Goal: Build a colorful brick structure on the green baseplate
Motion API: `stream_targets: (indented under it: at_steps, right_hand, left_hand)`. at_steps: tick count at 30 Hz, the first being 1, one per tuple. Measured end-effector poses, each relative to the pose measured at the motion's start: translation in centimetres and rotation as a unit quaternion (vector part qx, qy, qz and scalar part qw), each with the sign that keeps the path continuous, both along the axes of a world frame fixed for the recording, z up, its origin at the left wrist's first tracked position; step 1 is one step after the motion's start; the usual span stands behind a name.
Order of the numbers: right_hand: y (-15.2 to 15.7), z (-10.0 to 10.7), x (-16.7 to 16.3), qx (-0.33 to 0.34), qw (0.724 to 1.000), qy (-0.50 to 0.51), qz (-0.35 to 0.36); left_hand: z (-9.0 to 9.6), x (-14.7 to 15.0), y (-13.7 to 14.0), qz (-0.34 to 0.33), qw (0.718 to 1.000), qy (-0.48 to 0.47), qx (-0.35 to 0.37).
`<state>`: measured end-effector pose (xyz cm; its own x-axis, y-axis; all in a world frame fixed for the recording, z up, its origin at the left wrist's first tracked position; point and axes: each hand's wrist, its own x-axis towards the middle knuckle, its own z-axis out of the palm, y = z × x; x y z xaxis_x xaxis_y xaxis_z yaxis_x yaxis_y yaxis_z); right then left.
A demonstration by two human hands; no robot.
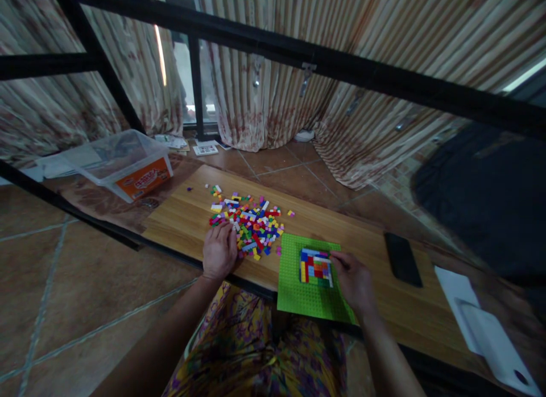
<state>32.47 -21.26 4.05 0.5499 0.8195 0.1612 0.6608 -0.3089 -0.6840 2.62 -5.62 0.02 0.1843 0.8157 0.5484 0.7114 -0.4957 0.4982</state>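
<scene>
A square build of coloured toy bricks (314,266) sits on a green studded baseplate (294,297). Pinched fingers of my right hand (354,277) are at the far right corner of the build, on a small toy brick that is mostly hidden by the fingertips. A loose pile of toy bricks (256,220) in many colours lies on the wooden tabletop to the left of the baseplate. My left hand (219,250) rests at the near left edge of this pile, its fingers curled downward. Whatever lies under those fingertips cannot be made out.
A black phone (403,259) lies on the tabletop (367,246) to the right. Beyond the right end are white flat objects (490,334). A clear plastic tub (128,164) with an orange label stands past the left end. A dark metal bar (277,47) crosses ahead, before striped curtains.
</scene>
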Motion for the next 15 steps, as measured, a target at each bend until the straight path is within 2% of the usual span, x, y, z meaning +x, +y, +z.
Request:
stream_targets:
  at_steps: [15]
  right_hand:
    - [0.51, 0.0, 0.03, 0.002, 0.998, -0.032, 0.057]
  left_hand:
    - [-0.01, 0.01, -0.11, 0.005, 1.0, 0.005, 0.011]
